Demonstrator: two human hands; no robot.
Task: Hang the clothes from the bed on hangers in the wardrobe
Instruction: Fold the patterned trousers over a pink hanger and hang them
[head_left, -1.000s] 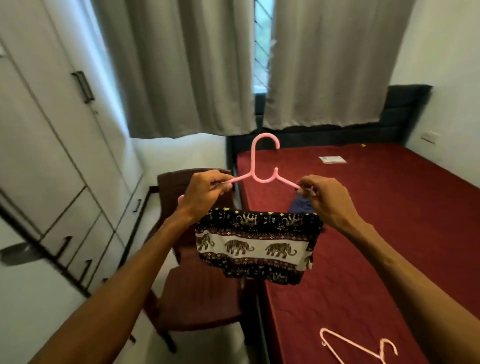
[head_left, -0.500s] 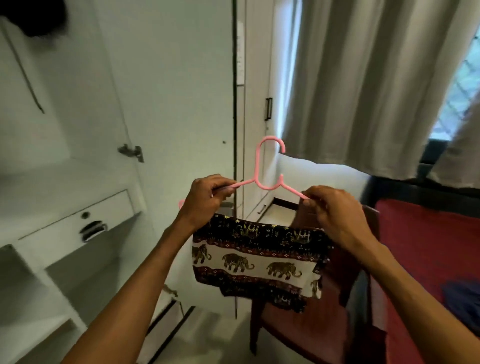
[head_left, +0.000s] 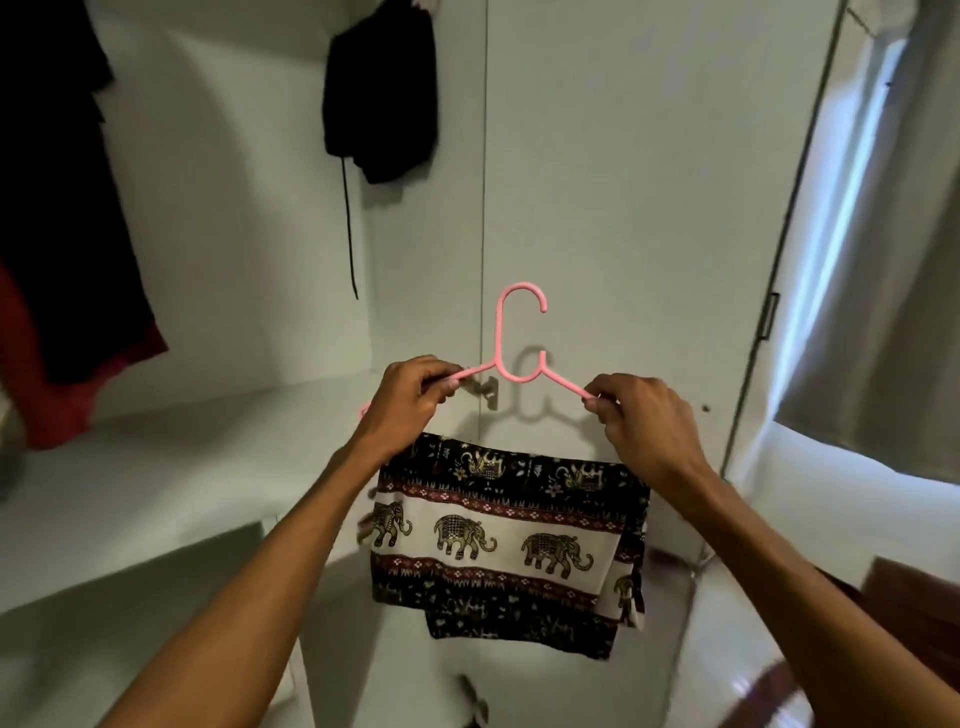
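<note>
Pointing hook-up, pink hanger (head_left: 500, 332) level, left-right.

Light: dim; daylight far right of the right grip (head_left: 641, 421).
Shadow: pink plastic hanger (head_left: 500, 332) shadows the white wardrobe door (head_left: 623, 208) behind.
Blur: lower corners smeared, verticals bowed.

Bare forearms (head_left: 291, 551) — bare wrists (head_left: 363, 452) (both)

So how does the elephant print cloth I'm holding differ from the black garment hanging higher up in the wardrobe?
The elephant-print cloth is banded black, cream and red; the black garment is plain. The cloth drapes folded over a pink hanger pinched by the left hand and right hand; the black garment already hangs higher up, trailing a thin cord. Both hang freely.
</note>
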